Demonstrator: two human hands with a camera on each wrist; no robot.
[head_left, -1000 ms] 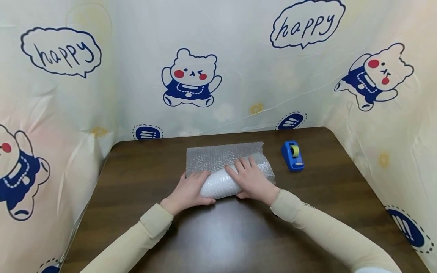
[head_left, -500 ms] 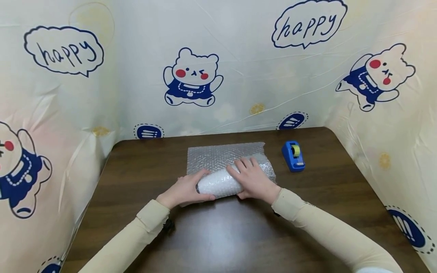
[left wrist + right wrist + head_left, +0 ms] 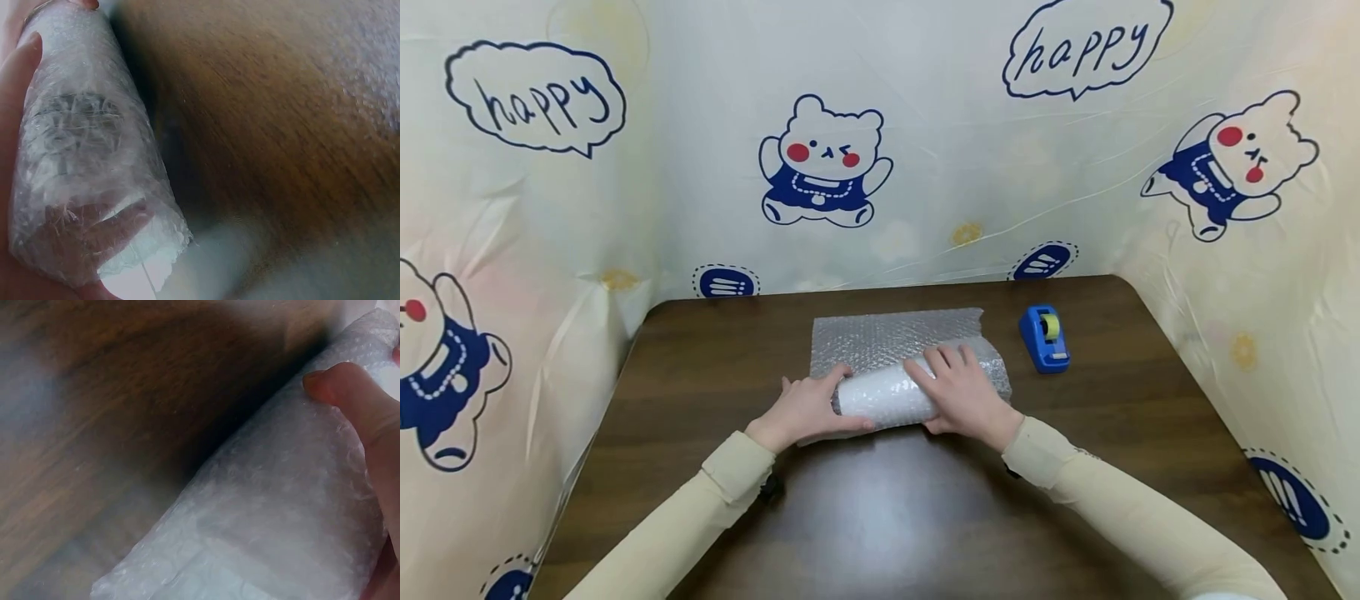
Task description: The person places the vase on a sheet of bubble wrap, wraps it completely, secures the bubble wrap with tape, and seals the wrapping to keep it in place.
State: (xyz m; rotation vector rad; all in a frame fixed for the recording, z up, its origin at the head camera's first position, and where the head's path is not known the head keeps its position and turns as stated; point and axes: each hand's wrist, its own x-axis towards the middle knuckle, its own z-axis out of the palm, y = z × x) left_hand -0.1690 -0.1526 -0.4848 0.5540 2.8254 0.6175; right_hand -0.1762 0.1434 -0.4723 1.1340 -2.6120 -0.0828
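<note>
A white cylinder-shaped roll of bubble wrap lies slantwise across the table. Its left end is gripped by my left hand, thumb along the near side and fingers on the far side. Farther right, my right hand holds the roll from above, fingers spread over the top and thumb at the near side. Behind it, a flat part of the bubble wrap sheet stretches toward the back. In the left wrist view, layers of clear wrap end in a ragged edge; what lies inside is hidden. My right thumb presses on the wrap.
A blue tape dispenser with yellow tape stands to the right of the wrap. The brown wooden table has a patterned curtain close along its back and sides.
My left hand has slid slightly left and opened its grasp around the roll's end, baring more of it. An edge of wrap now shows beneath that hand. My right hand stays nearly in place.
</note>
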